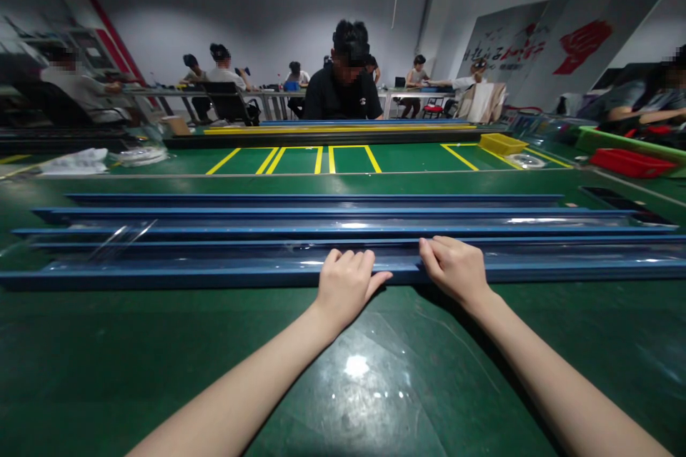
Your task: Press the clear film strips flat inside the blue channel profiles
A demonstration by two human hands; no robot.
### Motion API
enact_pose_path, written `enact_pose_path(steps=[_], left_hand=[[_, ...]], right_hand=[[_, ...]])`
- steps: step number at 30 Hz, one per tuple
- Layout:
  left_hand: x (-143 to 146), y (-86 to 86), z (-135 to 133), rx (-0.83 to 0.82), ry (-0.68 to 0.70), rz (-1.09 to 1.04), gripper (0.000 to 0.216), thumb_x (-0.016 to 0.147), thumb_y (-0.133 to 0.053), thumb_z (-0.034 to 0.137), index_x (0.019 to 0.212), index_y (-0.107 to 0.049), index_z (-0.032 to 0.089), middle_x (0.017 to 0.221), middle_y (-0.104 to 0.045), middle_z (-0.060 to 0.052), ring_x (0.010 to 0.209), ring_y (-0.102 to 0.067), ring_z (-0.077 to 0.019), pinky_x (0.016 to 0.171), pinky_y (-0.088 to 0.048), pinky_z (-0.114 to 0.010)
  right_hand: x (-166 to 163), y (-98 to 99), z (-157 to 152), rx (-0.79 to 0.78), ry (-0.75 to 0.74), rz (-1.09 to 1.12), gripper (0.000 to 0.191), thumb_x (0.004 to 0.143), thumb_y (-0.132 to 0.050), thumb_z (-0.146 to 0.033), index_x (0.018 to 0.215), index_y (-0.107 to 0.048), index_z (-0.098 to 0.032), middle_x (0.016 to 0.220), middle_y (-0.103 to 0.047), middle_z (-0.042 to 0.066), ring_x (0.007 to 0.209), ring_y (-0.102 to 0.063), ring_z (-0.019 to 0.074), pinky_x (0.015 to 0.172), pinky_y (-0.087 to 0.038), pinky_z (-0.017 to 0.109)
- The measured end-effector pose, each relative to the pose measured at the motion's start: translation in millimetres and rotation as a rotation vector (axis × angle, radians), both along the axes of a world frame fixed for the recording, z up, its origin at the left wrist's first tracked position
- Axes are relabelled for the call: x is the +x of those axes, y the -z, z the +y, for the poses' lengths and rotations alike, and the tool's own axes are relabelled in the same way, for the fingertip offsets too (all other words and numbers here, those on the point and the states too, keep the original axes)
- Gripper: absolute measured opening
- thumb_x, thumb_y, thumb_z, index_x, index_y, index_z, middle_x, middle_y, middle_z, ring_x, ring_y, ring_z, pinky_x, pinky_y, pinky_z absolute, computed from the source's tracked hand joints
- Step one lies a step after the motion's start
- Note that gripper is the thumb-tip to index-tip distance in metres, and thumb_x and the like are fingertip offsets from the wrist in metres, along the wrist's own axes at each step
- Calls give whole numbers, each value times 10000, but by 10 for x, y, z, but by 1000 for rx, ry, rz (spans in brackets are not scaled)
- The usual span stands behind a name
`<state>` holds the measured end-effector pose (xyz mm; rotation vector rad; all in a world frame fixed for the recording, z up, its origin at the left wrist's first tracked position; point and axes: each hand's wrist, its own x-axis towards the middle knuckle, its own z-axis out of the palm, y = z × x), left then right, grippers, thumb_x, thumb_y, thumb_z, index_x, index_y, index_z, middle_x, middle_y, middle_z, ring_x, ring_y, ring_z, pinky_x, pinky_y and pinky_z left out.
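left grip [346, 285] and right grip [455, 268] are resting part-curled over the nearest blue channel profile [161, 280], which is lying on the green table [107, 343], firm hold being unclear, apparently steadying it, the next move calling for even pressure.

Along the front blue channel [257, 260], a smooth surface with a low sheen is shown; whether metal or plastic is used cannot be told. Sharp white highlights are returned by the clear, plastic-looking film [122, 237] laid across the channels. In the green tabletop [161, 343], a smooth, glossy finish is marked by blurred lamp reflections and fine scratches. A flat, matt look is presented by the yellow tape [318, 161]. Smooth moulded plastic is suggested by the yellow tray [502, 145], and matt cloth by the black shirt [340, 98].
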<state>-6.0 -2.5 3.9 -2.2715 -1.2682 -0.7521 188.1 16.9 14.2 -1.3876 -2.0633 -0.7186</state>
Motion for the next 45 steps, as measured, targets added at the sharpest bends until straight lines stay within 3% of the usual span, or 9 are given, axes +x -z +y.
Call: enact_pose_path(steps=[19,28,41,45], left_hand=[[12,-16,17,-66,-9,5,354,788,-409,492,698,-515,167,665,-544,-16,652,-483,-160,608,-277,-291],[17,-10,9,-53,-25,33,359,802,-384,489,704,-513,169,663,-533,-24,644,-479,-164,584,-264,-290],[-8,-4,3,-22,53,-8,341,829,-378,423,634,-506,174,620,-531,-14,627,-469,-146,580,-263,-285],[-18,-7,-10,-11,77,-39,271,837,-385,373,756,-547,171,659,-559,-10,652,-485,-146,595,-284,-278]], right_hand=[[1,11,-9,-77,20,-59,410,834,-333,-337,503,-506,-165,503,-514,2,487,-426,78,474,-187,230],[-19,19,-40,42,-5,-55,380,826,-352,-280,489,-488,-169,489,-485,5,507,-413,87,513,-223,228],[-65,-21,26,-132,34,18,449,832,-310,-311,474,-532,-157,473,-499,12,450,-414,72,463,-182,228],[-57,-22,29,-120,40,26,449,825,-311,-303,458,-523,-155,453,-487,12,433,-409,74,465,-190,229]])
